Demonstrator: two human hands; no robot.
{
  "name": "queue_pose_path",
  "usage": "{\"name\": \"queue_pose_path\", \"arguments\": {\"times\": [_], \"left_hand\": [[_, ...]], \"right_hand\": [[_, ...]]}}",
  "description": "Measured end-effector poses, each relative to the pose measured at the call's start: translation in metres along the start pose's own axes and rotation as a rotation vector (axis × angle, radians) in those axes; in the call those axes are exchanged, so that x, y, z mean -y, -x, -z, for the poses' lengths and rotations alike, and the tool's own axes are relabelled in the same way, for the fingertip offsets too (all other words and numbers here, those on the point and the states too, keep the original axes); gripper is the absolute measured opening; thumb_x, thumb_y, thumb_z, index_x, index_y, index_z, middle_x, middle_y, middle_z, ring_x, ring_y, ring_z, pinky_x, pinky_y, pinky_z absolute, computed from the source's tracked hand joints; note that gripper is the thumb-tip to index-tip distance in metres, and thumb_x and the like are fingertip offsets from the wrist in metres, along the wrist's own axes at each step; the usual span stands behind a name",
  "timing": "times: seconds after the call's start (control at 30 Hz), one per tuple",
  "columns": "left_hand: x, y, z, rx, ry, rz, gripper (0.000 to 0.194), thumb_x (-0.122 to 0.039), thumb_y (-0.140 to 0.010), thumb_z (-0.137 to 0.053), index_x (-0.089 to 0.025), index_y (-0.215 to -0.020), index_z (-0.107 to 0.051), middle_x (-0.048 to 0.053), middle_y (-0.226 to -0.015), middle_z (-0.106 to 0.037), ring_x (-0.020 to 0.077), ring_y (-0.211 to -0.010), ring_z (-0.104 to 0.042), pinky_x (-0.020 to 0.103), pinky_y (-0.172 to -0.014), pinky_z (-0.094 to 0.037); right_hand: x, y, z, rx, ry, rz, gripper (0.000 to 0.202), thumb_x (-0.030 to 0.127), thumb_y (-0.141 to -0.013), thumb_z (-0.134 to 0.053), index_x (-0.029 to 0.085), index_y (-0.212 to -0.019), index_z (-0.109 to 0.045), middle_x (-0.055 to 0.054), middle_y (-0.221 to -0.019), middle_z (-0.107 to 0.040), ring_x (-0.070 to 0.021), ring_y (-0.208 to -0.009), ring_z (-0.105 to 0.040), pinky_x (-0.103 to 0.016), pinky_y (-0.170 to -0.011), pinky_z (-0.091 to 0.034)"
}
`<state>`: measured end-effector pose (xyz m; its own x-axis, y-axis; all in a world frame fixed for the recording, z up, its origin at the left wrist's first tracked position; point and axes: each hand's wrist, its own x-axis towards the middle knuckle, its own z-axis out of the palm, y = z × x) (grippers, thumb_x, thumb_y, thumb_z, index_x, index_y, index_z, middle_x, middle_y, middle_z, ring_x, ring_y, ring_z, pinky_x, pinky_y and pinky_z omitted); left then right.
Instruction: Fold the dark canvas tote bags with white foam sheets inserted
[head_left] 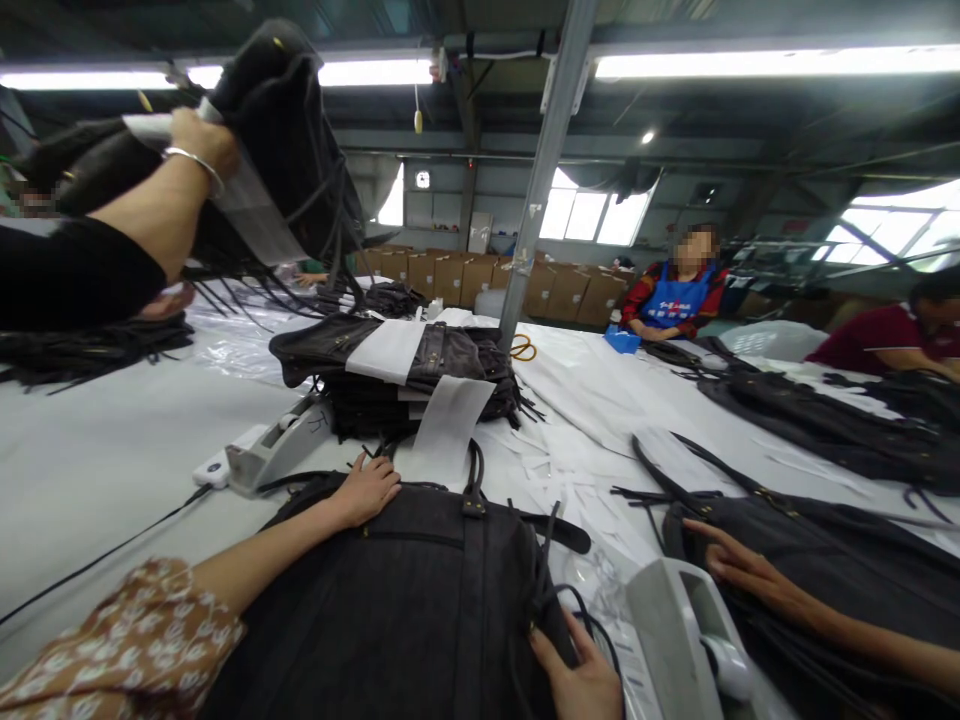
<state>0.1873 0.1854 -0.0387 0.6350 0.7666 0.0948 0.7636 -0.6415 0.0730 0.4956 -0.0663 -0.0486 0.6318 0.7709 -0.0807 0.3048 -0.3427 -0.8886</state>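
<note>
One dark bag (397, 610) lies on the tabletop (82, 460) before you, your left hand (369, 492) resting loosely on its upper edge, your right hand (583, 672) pinching its side. Its dangling straps (547, 560) could catch on the nearby tape dispenser (664, 625) if dragged sideways.

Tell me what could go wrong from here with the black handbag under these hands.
The loose thin straps near the right hand could snag on the tape dispenser if the black handbag is shifted.

Pushing the bag forward might crumple the white strip at the front of the stack of bags.

A sweep of the left sleeve could catch the power cord.
</note>
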Motion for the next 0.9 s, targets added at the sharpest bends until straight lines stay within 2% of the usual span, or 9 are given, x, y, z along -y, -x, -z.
{"name": "queue_pose_path", "arguments": {"times": [0.13,0.27,0.4,0.5,0.57,0.67,0.77,0.83,0.9], "left_hand": [[0.004,0.0,-0.001,-0.003,-0.023,-0.058,0.034,-0.038,-0.097,-0.029,-0.023,-0.109,-0.057,0.008,-0.12,-0.06,0.0248,-0.128,-0.038,0.058,-0.111,-0.014],[0.005,-0.002,0.001,-0.009,-0.028,-0.065,0.036,-0.041,-0.097,-0.028,-0.023,-0.101,-0.059,0.007,-0.107,-0.062,0.0213,-0.115,-0.049,0.057,-0.111,-0.016],[-0.001,0.001,0.005,-0.022,-0.002,0.007,0.033,-0.039,-0.096,-0.03,-0.024,-0.105,-0.058,0.009,-0.12,-0.058,0.0242,-0.125,-0.042,0.062,-0.109,-0.014],[-0.011,0.012,0.021,-0.038,0.048,0.06,0.031,-0.033,-0.094,-0.037,-0.023,-0.117,-0.055,0.013,-0.14,-0.043,0.0318,-0.136,-0.028,0.066,-0.108,-0.014],[-0.023,0.026,0.042,-0.037,0.098,0.051,0.033,-0.03,-0.092,-0.041,-0.022,-0.122,-0.053,0.014,-0.144,-0.039,0.0337,-0.137,-0.026,0.064,-0.109,-0.017],[-0.052,0.069,0.082,0.005,0.2,-0.05,0.032,-0.031,-0.092,-0.042,-0.023,-0.12,-0.055,0.008,-0.134,-0.052,0.0235,-0.125,-0.045,0.041,-0.108,-0.035],[-0.092,0.144,0.113,0.112,0.333,-0.204,0.028,-0.034,-0.094,-0.04,-0.031,-0.115,-0.057,-0.002,-0.112,-0.065,0.0111,-0.102,-0.059,0.019,-0.091,-0.046],[-0.119,0.206,0.118,0.247,0.472,-0.361,0.029,-0.029,-0.094,-0.038,-0.034,-0.117,-0.056,-0.002,-0.103,-0.067,0.0107,-0.097,-0.061,0.019,-0.088,-0.047],[-0.14,0.268,0.111,0.292,0.46,-0.497,0.033,-0.025,-0.093,-0.04,-0.036,-0.121,-0.054,-0.001,-0.105,-0.068,0.0118,-0.094,-0.061,0.022,-0.086,-0.047]], "right_hand": [[0.005,0.002,0.001,0.039,-0.132,-0.107,0.072,0.051,-0.058,-0.07,0.009,-0.116,-0.064,-0.011,-0.106,-0.071,-0.0298,-0.1,-0.065,-0.032,-0.085,-0.053],[0.005,0.0,0.0,0.024,-0.134,-0.112,0.07,0.052,-0.056,-0.07,0.011,-0.113,-0.067,-0.01,-0.101,-0.073,-0.0306,-0.098,-0.065,-0.032,-0.082,-0.054],[0.008,0.001,-0.001,0.013,-0.103,-0.099,0.07,0.053,-0.056,-0.069,0.011,-0.112,-0.067,-0.01,-0.096,-0.074,-0.0293,-0.093,-0.067,-0.032,-0.078,-0.054],[0.014,0.005,-0.002,0.011,-0.096,-0.078,0.071,0.052,-0.056,-0.068,0.009,-0.113,-0.066,-0.011,-0.098,-0.073,-0.0292,-0.091,-0.068,-0.032,-0.075,-0.054],[0.018,0.007,-0.002,0.008,-0.073,-0.06,0.073,0.053,-0.057,-0.067,0.008,-0.115,-0.065,-0.012,-0.1,-0.073,-0.029,-0.091,-0.067,-0.032,-0.076,-0.054],[0.02,0.009,-0.001,0.015,-0.02,-0.034,0.074,0.055,-0.058,-0.065,0.007,-0.115,-0.064,-0.012,-0.095,-0.073,-0.0287,-0.088,-0.068,-0.032,-0.074,-0.053],[0.021,0.011,-0.001,0.021,-0.015,-0.023,0.074,0.055,-0.058,-0.065,0.008,-0.114,-0.065,-0.011,-0.092,-0.074,-0.0283,-0.082,-0.068,-0.033,-0.07,-0.052],[0.022,0.013,-0.003,0.008,-0.016,-0.001,0.072,0.055,-0.059,-0.065,0.008,-0.114,-0.065,-0.012,-0.092,-0.073,-0.0278,-0.08,-0.067,-0.033,-0.068,-0.052],[0.022,0.013,-0.006,-0.008,0.003,0.019,0.071,0.054,-0.06,-0.063,0.008,-0.115,-0.064,-0.013,-0.094,-0.073,-0.0278,-0.081,-0.067,-0.034,-0.069,-0.051]]}}
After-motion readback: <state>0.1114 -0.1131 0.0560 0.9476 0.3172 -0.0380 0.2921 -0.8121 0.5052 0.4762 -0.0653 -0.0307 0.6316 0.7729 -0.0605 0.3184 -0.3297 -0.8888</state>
